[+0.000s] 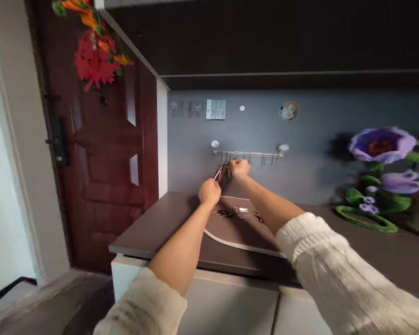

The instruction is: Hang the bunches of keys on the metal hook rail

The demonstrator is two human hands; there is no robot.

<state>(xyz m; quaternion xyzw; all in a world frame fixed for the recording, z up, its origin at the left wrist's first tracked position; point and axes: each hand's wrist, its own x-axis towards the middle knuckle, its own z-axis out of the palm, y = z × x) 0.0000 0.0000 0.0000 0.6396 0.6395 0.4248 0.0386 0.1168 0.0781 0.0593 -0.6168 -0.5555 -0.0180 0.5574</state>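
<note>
Under the metal hook rail (247,153) on the grey wall, both my hands are up. My left hand (210,191) is closed around the lower end of a pink strap (218,174) that slants up towards the hooks. A little higher and to the right, my right hand (239,168) is closed in a pinch at a small bunch of keys (227,169), close under the rail. The fingertips and the exact grip are too small to make out. On the counter mat below lie more keys (223,213) and a shiny key bunch (241,210).
The pale-edged mat (230,241) lies on a brown counter (153,218). Crocheted purple flowers (382,145) stand at the right. A dark cabinet (282,42) overhangs the wall. To the left is a red-brown door (108,172). Small wall hooks (197,109) sit above the rail.
</note>
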